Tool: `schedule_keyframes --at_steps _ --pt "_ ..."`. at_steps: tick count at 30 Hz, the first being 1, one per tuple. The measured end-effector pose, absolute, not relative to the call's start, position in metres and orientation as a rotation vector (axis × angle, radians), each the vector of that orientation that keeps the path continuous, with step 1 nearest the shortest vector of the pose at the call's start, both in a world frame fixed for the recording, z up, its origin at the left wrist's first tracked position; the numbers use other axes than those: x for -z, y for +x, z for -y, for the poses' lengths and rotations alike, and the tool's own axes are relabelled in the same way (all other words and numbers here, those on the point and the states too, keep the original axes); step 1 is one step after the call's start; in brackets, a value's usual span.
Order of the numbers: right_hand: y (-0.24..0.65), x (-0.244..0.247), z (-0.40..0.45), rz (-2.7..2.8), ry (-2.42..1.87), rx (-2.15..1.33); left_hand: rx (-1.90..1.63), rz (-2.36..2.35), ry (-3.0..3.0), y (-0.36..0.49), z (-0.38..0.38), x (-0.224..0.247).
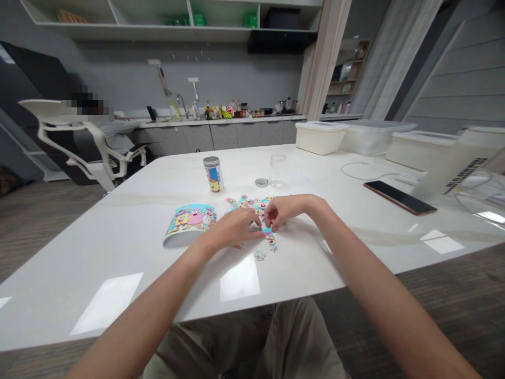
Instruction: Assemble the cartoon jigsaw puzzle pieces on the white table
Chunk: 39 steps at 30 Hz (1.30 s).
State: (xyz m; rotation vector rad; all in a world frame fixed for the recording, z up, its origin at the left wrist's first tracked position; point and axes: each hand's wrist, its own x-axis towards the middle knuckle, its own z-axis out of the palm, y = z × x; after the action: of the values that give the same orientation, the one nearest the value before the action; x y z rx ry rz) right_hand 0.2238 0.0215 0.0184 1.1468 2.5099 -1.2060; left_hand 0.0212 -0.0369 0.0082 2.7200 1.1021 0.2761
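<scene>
Small colourful jigsaw pieces (243,200) lie in a loose spread on the white table, partly hidden behind both hands. My left hand (238,227) is at the near left of the spread, thumb and fingers curved around a small gap beside a blue piece. Touching the far side of that piece, my right hand (281,210) has its fingertips pinched together. A short strip of joined pieces (271,242) runs toward me below the hands, and a pale piece (260,255) lies near it. The curved cartoon picture sheet (191,218) rests to the left.
Behind the pieces stand a cartoon-labelled jar (213,175), a clear jar (277,171) and a metal lid (261,182). A phone (400,197), cables and storage boxes (320,138) are at the right. A person sits in a white chair (100,145) at the back left.
</scene>
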Motion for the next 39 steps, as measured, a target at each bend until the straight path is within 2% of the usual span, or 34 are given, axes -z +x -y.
schedule_keyframes --at_steps 39 --pt "0.2229 -0.0179 -0.0211 -2.530 1.125 1.165 -0.264 -1.072 2.701 0.0252 0.0401 -0.0106"
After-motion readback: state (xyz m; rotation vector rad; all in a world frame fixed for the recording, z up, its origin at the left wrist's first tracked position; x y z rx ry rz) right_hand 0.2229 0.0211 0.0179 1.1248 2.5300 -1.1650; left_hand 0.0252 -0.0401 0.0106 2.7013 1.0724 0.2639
